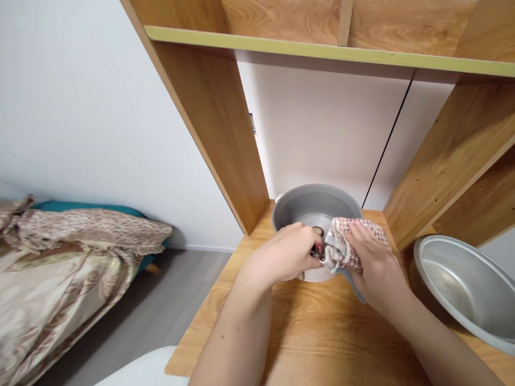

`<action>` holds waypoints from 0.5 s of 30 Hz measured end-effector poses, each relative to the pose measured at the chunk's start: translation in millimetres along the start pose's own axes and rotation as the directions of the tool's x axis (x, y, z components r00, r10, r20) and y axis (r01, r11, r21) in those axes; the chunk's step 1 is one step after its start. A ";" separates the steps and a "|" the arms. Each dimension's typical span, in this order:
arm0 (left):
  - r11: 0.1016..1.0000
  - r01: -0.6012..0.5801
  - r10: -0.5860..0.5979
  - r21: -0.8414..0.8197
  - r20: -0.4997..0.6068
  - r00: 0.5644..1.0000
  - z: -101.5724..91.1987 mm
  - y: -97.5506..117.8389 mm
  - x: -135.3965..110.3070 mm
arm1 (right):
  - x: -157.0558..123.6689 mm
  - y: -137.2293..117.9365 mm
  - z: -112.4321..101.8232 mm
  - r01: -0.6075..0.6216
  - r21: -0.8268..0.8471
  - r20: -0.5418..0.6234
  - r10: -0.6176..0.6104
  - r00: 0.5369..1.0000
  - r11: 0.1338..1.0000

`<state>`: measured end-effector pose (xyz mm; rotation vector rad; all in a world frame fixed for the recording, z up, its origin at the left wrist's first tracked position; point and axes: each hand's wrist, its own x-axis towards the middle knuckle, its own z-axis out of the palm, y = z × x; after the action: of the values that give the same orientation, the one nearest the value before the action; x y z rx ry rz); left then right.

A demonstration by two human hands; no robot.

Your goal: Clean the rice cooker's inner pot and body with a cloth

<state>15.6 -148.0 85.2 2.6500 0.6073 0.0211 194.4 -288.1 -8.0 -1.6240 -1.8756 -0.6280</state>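
A round grey metal vessel, which looks like a rice cooker body (pixel 295 203), stands on the wooden desk with its top uncovered. Inside, part of its pale floor and a small round centre piece (pixel 317 231) show. My left hand (pixel 293 249) is curled over the front left of the rim, fingers bent inward, with a small red spot at the fingertips. My right hand (pixel 374 262) presses a patterned, brown-and-white cloth (pixel 341 249) against the right side of the rim. A grey-blue part (pixel 354 285) juts out beneath the cloth. The hands hide most of the front rim.
An oval-looking silver metal pot (pixel 462 284) lies close on the right. Wooden side panels (pixel 213 123) and a yellow-edged shelf (pixel 281 47) frame the desk (pixel 317 332). Patterned bedding (pixel 72 279) is at left; a white rounded surface (pixel 145 370) is below the desk edge.
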 end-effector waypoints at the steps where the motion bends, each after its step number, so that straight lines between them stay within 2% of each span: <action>1: 1.000 -0.020 0.020 -0.007 0.009 1.000 0.2 -0.8 0.2 | -0.5 -6.8 1.2 0.031 -0.020 -0.020 -0.031 0.999 0.999; 4: 0.998 -0.067 0.067 0.013 0.021 0.998 0.2 -2.1 0.0 | -1.7 -28.3 4.5 0.080 -0.057 -0.064 -0.083 0.994 0.995; 7: 0.998 -0.047 0.046 0.035 0.027 0.999 -0.7 -1.4 -0.8 | -0.5 -32.1 2.8 0.076 -0.010 -0.063 -0.077 0.995 0.997; 10: 1.000 0.029 -0.029 0.005 0.037 0.999 -1.8 0.4 -1.5 | 2.4 -12.6 -3.1 0.010 0.048 0.010 -0.010 1.000 0.999; 13: 0.998 0.064 -0.062 -0.028 0.042 0.997 -2.4 1.5 -1.3 | 6.1 13.2 -6.4 -0.086 0.037 0.075 0.083 0.994 0.996; 15: 0.997 0.072 -0.072 -0.021 0.037 0.997 -2.6 1.5 -1.2 | 8.8 25.0 -4.9 -0.122 0.064 0.069 0.118 0.991 0.990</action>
<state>14.8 -148.7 88.2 2.5994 0.6860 -0.0407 218.8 -281.4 1.2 -1.7171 -1.8085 -0.4610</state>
